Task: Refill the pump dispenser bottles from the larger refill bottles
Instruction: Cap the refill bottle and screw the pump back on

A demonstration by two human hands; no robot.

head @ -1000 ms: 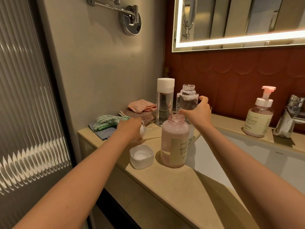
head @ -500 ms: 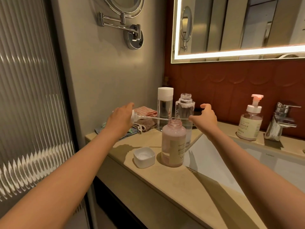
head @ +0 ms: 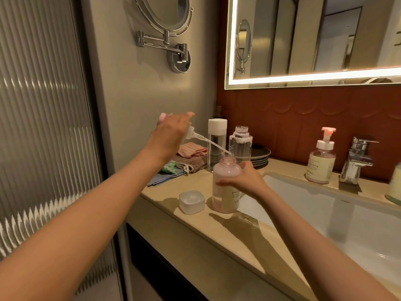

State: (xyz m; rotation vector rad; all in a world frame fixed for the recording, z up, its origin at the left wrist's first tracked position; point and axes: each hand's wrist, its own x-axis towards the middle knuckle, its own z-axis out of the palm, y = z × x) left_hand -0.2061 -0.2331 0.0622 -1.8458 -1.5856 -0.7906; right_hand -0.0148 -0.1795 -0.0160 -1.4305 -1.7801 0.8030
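At the far left stands a ribbed glass panel (head: 43, 127), and beside it a plain grey wall carries a round chrome swing-arm mirror (head: 167, 16). The left hand (head: 171, 133) is raised above the counter with its fingers curled round a pump head (head: 191, 131). The pump's clear dip tube (head: 214, 145) slants down and to the right, with its tip at the open mouth of the pink dispenser bottle (head: 225, 183).

Against the wall below lies a pile of folded cloths (head: 186, 161). A square white cap (head: 192, 202) sits open side up on the beige stone countertop (head: 217, 240), just left of the pink bottle. That bottle stands upright near the basin's left edge.

Behind it are a tall clear bottle with a white cap (head: 217, 144), an uncapped clear bottle with foam inside (head: 240, 144) and a stack of dark plates (head: 259, 157). The right hand (head: 243, 181) wraps the pink bottle's side, thumb in front.

Further right the white sink basin (head: 325, 213) is set into the counter. On the ledge behind it stand a capped pump bottle with a pink nozzle (head: 321, 164) and a chrome tap (head: 358, 161). Red-brown scalloped tiles (head: 303, 118) run beneath a light-edged mirror (head: 314, 40).
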